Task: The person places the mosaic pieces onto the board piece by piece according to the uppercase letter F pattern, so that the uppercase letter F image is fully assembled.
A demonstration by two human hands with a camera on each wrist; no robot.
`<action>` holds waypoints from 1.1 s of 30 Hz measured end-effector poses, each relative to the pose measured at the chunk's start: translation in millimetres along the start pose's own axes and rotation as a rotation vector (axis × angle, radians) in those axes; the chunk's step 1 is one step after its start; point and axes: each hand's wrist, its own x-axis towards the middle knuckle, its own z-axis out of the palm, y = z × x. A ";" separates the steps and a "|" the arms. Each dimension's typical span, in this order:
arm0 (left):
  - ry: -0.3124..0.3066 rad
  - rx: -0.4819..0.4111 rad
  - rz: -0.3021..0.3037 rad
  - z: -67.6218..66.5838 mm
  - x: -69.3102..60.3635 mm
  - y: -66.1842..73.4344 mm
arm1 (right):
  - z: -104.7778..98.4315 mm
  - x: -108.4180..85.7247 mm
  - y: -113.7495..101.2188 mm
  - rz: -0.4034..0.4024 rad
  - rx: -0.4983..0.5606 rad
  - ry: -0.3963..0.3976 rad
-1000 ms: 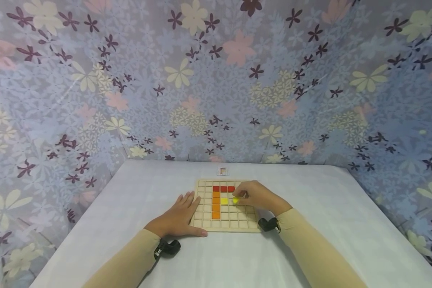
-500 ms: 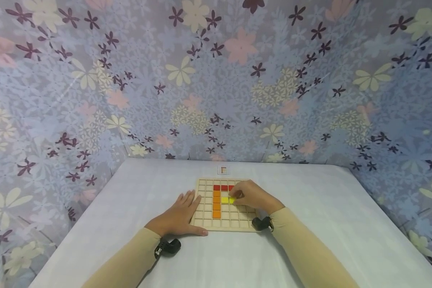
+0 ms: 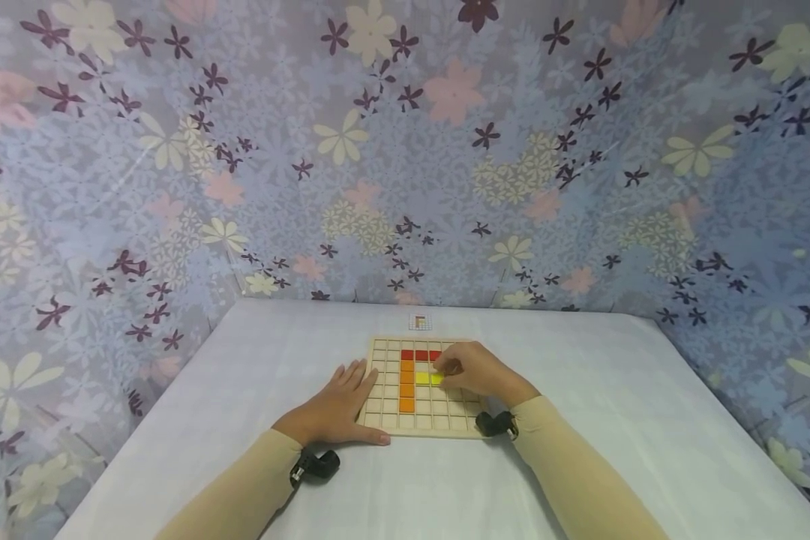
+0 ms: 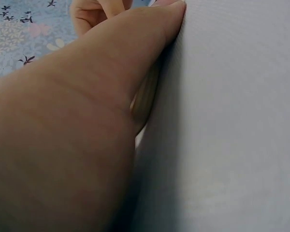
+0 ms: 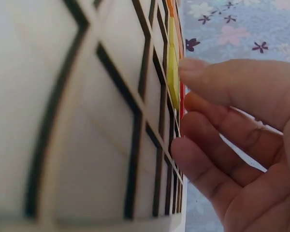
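Observation:
A wooden grid board (image 3: 424, 422) lies flat on the white-covered table. My left hand (image 3: 334, 405) is spread at its left side, fingertips on the board's edge and thumb along the front. On the right, my right hand (image 3: 482, 373) pinches a yellow tile (image 3: 436, 379) with thumb and fingertips, down at a cell. Directly left of it sits another yellow tile (image 3: 422, 379). Orange tiles (image 3: 406, 388) form a column, and red tiles (image 3: 421, 355) make a row above. In the right wrist view the thumb touches the yellow tile (image 5: 173, 72); the other fingers are curled beneath.
A small card (image 3: 420, 322) printed with a coloured grid pattern lies behind the board. Black wrist cameras sit on both wrists, the right one (image 3: 494, 424) over the board's front right corner. A floral curtain (image 3: 405, 165) hangs behind the table.
My right hand has moved left with the yellow tile, bringing it down against the other yellow tile. In the last half second it stays almost still. The left hand has not moved.

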 end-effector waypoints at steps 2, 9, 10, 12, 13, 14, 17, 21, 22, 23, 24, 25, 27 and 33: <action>0.000 -0.003 0.003 -0.1 0.7 0.6 | -3.8 -2.8 2.0 -0.002 0.007 0.010; -0.006 -0.006 0.002 0.4 0.3 0.4 | -17.5 -18.6 11.0 0.033 0.025 0.054; -0.006 -0.005 0.001 0.4 -0.1 0.2 | -19.2 -21.0 12.4 0.044 0.024 0.057; -0.007 -0.003 0.001 0.6 -0.6 -0.2 | -22.8 -25.8 15.5 0.064 0.018 0.063; -0.007 -0.002 0.002 0.5 -0.5 -0.4 | -24.9 -27.9 16.6 0.071 0.014 0.064; -0.007 -0.002 0.001 0.3 -0.4 -0.5 | -26.8 -29.8 18.0 0.074 0.010 0.069; -0.003 0.007 0.002 0.7 0.6 -1.3 | -31.3 -34.3 22.2 0.079 -0.006 0.085; -0.007 0.010 -0.005 1.0 1.9 -1.4 | -35.3 -39.6 28.6 0.096 -0.026 0.105; -0.008 0.008 -0.006 1.0 2.2 -1.4 | -36.7 -41.3 30.3 0.098 -0.028 0.107; -0.009 0.007 -0.008 1.1 2.2 -1.3 | -38.1 -43.0 31.5 0.095 -0.031 0.109; -0.009 0.004 -0.009 1.2 2.0 -1.1 | -39.6 -45.1 32.5 0.092 -0.035 0.113; -0.010 0.000 -0.009 1.1 1.9 -1.1 | -41.4 -47.4 33.3 0.089 -0.040 0.117; -0.011 -0.002 -0.005 0.7 1.6 -0.9 | -45.1 -52.1 35.2 0.074 -0.051 0.127; -0.006 -0.058 -0.022 -4.3 -0.2 -8.0 | -58.7 -64.5 42.9 0.074 -0.096 0.147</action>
